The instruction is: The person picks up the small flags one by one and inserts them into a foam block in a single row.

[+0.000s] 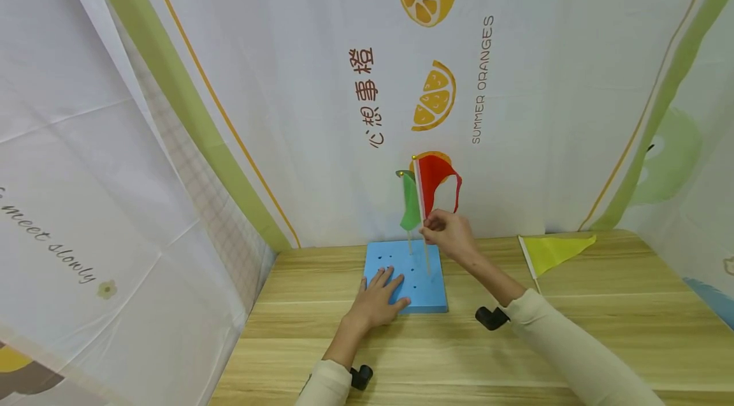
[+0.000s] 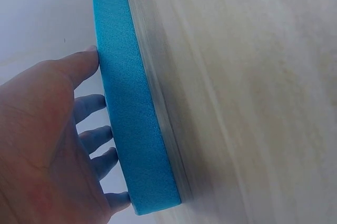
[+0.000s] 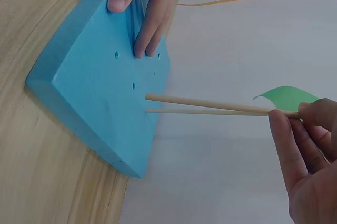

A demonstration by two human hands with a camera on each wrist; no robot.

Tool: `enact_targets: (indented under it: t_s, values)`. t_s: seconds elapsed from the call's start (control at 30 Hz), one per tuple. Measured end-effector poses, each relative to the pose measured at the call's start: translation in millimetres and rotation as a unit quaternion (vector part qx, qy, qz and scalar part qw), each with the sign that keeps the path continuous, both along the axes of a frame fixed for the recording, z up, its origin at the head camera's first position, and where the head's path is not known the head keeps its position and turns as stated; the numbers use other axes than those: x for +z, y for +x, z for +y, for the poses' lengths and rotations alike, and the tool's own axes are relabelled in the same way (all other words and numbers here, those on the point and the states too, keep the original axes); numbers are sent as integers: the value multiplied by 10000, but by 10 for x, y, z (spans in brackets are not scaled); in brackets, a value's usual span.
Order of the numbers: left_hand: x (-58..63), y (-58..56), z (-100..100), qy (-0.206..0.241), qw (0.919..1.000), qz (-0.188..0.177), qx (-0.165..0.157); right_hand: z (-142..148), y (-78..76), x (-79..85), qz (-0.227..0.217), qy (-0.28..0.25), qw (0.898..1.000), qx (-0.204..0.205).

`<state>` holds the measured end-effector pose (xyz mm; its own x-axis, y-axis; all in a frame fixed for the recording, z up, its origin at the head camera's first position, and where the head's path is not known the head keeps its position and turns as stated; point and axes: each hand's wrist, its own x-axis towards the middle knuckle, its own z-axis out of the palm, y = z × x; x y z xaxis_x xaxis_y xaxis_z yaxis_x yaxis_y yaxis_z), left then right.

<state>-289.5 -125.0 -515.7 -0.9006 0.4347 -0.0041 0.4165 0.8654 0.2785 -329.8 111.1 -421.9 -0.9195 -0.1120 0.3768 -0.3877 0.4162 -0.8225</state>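
My right hand (image 1: 450, 235) pinches the thin wooden stick (image 3: 210, 104) of a red pennant flag (image 1: 431, 176) between thumb and fingers. The stick points down, and its bare lower end overlaps the blue foam board (image 1: 427, 299) in the right wrist view. Several small holes dot the board's top. Just behind the red flag, a green flag (image 1: 410, 207) stands upright with its stick in the board. My left hand (image 1: 374, 305) lies spread on the board's near left part, fingertips pressing its top face, as the left wrist view also shows.
To the right, a yellow pennant flag (image 1: 553, 253) lies on the wooden table (image 1: 321, 323), its stick toward me. Behind the table hangs a white cloth (image 1: 275, 106) printed with oranges. Black wrist-worn pieces sit by the right cuff (image 1: 491, 318) and left cuff (image 1: 332, 380).
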Motion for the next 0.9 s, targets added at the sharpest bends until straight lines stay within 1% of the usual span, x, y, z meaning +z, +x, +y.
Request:
enact_targets:
  t_s: [0.37, 0.6, 0.9]
  values:
    - [-30, -20, 0, 2, 10000, -27, 14, -115, -1, -32, 5, 77, 10000, 62]
    - [32, 2, 15, 26, 9999, -91, 54, -181, -46, -91, 98, 92, 9999, -46]
    - [37, 2, 13, -8, 9999, -86, 71, -250, -89, -133, 48, 23, 9999, -89]
